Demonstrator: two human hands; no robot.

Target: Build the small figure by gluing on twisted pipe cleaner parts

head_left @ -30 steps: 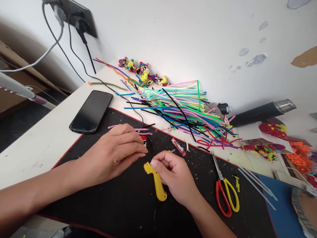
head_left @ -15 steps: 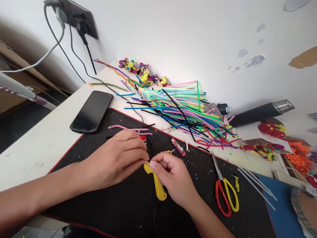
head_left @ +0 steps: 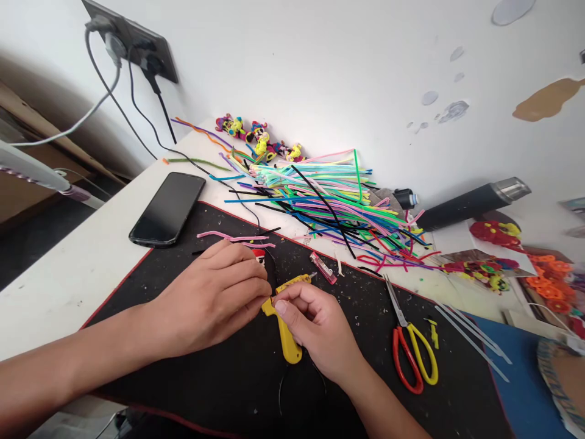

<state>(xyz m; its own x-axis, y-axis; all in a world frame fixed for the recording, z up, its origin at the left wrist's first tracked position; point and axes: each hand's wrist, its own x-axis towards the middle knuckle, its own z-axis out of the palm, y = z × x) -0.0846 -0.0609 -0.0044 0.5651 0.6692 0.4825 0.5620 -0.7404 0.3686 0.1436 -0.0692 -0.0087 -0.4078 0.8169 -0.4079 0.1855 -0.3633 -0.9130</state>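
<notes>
My left hand (head_left: pixel 219 299) is closed, its thumb and fingertips pressed together above the black mat (head_left: pixel 219 384). A small red and white piece (head_left: pixel 259 256) peeks out behind its fingers; I cannot tell whether it is held. Close beside it, my right hand (head_left: pixel 317 329) is closed in a pinch, the two sets of fingertips almost meeting. What lies in either pinch is too small to make out. Under the hands rests a yellow glue gun (head_left: pixel 289 341), partly covered, its nozzle pointing toward the wall. Pink pipe cleaners (head_left: pixel 233 236) lie just beyond my left hand.
Scissors (head_left: pixel 406 341) with red and yellow handles lie to the right, near clear glue sticks (head_left: pixel 473 338). A pink lighter (head_left: pixel 323 268) sits beyond my right hand. Farther back are a pipe-cleaner pile (head_left: pixel 320 195), a dark flask (head_left: pixel 470 204) and, at left, a phone (head_left: pixel 167 209).
The view has shifted slightly, so most things sit a little farther left. More of the glue gun's barrel shows between my hands. Both hands keep nearly the same closed pose.
</notes>
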